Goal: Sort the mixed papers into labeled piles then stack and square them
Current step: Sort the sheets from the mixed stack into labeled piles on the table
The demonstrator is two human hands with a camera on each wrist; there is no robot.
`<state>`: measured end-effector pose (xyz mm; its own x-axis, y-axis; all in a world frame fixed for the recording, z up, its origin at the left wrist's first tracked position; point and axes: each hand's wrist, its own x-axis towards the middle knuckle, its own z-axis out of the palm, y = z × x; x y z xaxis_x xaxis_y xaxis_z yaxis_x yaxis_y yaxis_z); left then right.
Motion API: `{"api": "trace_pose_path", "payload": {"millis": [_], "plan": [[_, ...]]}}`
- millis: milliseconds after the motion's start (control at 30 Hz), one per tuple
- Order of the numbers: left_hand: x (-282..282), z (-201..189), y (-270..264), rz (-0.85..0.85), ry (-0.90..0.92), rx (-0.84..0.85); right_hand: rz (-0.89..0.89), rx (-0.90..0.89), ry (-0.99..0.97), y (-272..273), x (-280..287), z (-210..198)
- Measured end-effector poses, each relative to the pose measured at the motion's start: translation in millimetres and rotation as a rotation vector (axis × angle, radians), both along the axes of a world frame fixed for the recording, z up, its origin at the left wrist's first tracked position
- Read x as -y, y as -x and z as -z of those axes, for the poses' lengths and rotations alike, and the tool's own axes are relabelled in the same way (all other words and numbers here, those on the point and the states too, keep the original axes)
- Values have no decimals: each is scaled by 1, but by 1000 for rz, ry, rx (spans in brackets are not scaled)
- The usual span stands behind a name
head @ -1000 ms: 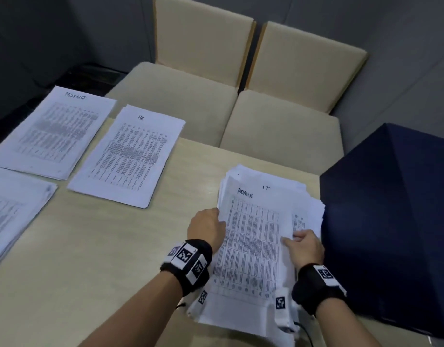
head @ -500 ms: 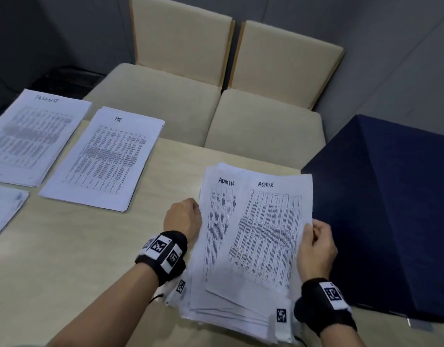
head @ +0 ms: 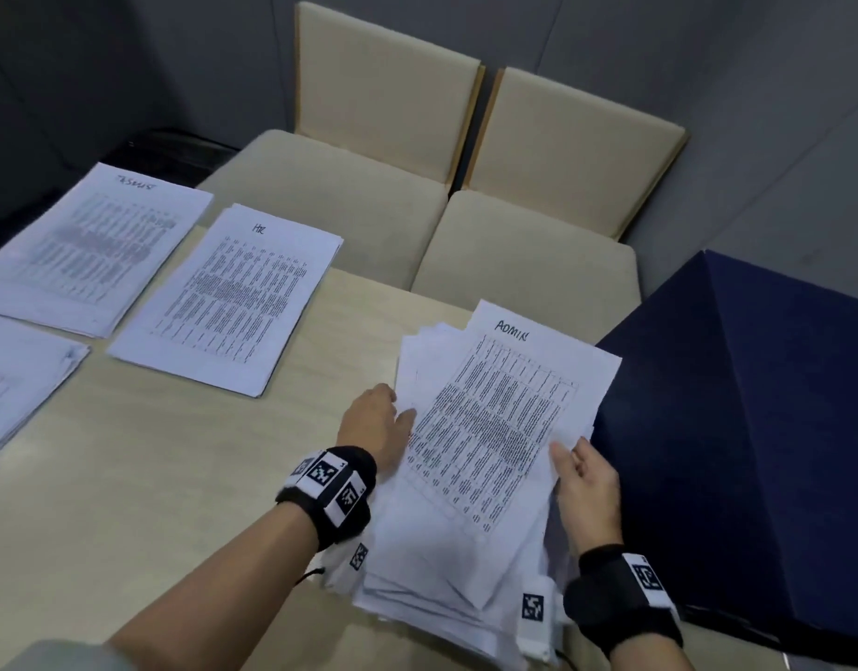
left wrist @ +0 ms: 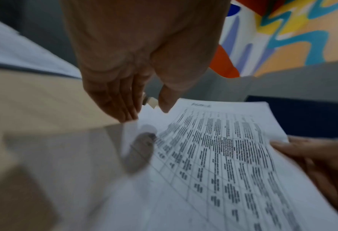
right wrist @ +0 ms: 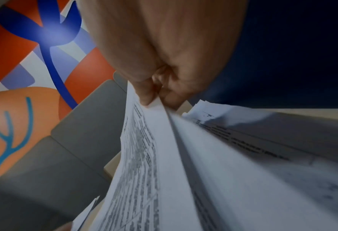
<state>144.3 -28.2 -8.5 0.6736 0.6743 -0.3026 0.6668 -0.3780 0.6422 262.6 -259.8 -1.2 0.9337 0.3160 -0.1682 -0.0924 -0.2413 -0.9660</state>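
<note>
Pale wood surface (head: pixel 184 477) fills the near view, with two cream chairs (head: pixel 368 186) pushed up to its far edge, grey walls behind and a dark blue box (head: pixel 756 452) at the right. Half a second ago two ADMIN sheets lay fanned side by side; now a single ADMIN sheet (head: pixel 504 418) sits on top, swung further toward the blue box and raised along its right edge. The right hand (head: pixel 584 486) is pinching that edge between thumb and fingers, as the right wrist view shows. The left hand (head: pixel 376 423) is not gripping: its straight fingers rest at the left edge of the mixed stack (head: pixel 431 588), which lies loose and skewed beneath. This suggests the sheet is being lifted off for its own pile; no ADMIN pile is visible yet. Further left lie the sorted HR pile (head: pixel 233 297), a pile (head: pixel 88 249) with an illegible label, and another pile (head: pixel 15 380) at the frame edge.
</note>
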Motion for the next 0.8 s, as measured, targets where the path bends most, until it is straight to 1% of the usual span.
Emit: {"api": "trace_pose_path", "payload": {"millis": [33,67,167,233,300,367,433,533,600,667,800], "plan": [[-2,1,0,-7,56,-41,-9,-7,-4,-2,-2,2],[-4,1,2,-23,111,-58,-13,-31,-28,1,-7,-5],[-12,3,7,-46,202,-23,5,-96,-92,-2,-9,-7],[-18,3,11,-31,221,4,40,-102,-128,-4,-8,-6],[-21,2,14,-38,228,21,109,-146,-145,-5,-7,-4],[-21,0,16,-43,195,24,149,-182,-154,-3,-4,-4],[-20,-2,16,-25,163,30,149,-203,-141,0,-1,-4],[-19,-4,16,9,174,50,16,-151,-95,9,-2,-15],[-20,-3,16,15,186,67,-47,-156,-98,13,-6,-24],[-19,-2,16,15,200,86,-87,-176,-142,15,-9,-31],[-18,1,18,13,198,88,-132,-165,-146,14,-11,-33]]}}
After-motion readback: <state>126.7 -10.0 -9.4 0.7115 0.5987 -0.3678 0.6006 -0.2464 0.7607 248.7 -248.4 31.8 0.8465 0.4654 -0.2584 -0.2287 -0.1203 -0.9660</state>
